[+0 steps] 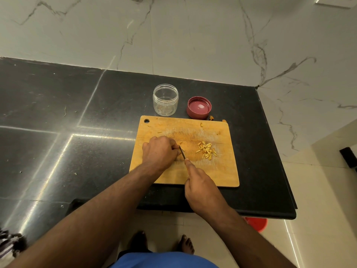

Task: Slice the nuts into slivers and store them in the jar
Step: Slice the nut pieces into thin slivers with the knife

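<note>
White marble-veined wall behind, and below it a black polished bench (58,113) that ends in a corner on the right, with pale floor tiles beyond. The wooden cutting board (218,171) sits near that end, and everything else can be placed from it.

On the board's left half the left hand (157,151) is bunched up, fingers curled down over whatever nut it is pinning; the nut itself is hidden under the fingertips, so I cannot say how much of it is left. Just right of those fingers the knife (182,152) stands with its blade angled down onto the wood. The right hand (201,187), over the board's near edge, is wrapped tight round the handle with the forefinger stretched along the top. Further right, near the board's middle, lies a small heap of pale slivers (206,150), with a few stray bits towards the far edge.

Behind the board's far edge stands the clear jar (165,99), open and all but empty, and to its right the dark red lid (199,107) lying upturned.

So this looks like slicing in progress, storing not begun. Next would need short, careful cuts close to those tucked fingertips, then gathering the slivers for the jar.
</note>
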Motion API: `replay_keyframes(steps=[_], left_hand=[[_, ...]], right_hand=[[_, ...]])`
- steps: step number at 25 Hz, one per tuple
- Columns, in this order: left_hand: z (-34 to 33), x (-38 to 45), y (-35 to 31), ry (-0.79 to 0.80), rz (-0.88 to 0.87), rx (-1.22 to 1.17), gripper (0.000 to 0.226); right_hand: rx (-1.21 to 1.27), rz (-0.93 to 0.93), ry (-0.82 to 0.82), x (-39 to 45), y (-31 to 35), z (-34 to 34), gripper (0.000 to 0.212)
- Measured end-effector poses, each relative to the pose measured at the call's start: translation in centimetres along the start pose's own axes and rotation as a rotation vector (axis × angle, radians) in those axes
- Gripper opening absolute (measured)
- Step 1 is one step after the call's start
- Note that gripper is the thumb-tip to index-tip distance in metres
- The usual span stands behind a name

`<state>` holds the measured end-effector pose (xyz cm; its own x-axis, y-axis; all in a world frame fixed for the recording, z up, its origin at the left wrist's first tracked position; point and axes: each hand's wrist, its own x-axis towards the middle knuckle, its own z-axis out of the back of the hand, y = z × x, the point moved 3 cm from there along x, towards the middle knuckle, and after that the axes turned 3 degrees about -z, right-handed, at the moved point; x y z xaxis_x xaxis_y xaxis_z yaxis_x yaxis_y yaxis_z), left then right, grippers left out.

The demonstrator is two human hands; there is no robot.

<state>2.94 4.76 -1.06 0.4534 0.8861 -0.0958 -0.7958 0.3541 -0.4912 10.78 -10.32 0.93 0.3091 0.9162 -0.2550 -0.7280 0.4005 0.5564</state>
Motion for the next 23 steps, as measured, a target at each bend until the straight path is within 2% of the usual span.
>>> replay_keyframes(steps=[10, 13, 23], left_hand=[[0.2, -0.1, -0.1, 0.007, -0.011, 0.006, 0.015], [0.2, -0.3, -0.1, 0.001, -0.013, 0.02, 0.018], [0.4, -0.6, -0.2, -0.023, 0.013, 0.016, 0.014]], right_hand=[[0.032, -0.028, -0.014, -3.2, -1.3, 0.0, 0.057], [0.054, -0.02, -0.058, -3.1, -1.2, 0.4, 0.056], [-0.001, 0.019, -0.012, -0.9, -0.4, -0.1, 0.056]])
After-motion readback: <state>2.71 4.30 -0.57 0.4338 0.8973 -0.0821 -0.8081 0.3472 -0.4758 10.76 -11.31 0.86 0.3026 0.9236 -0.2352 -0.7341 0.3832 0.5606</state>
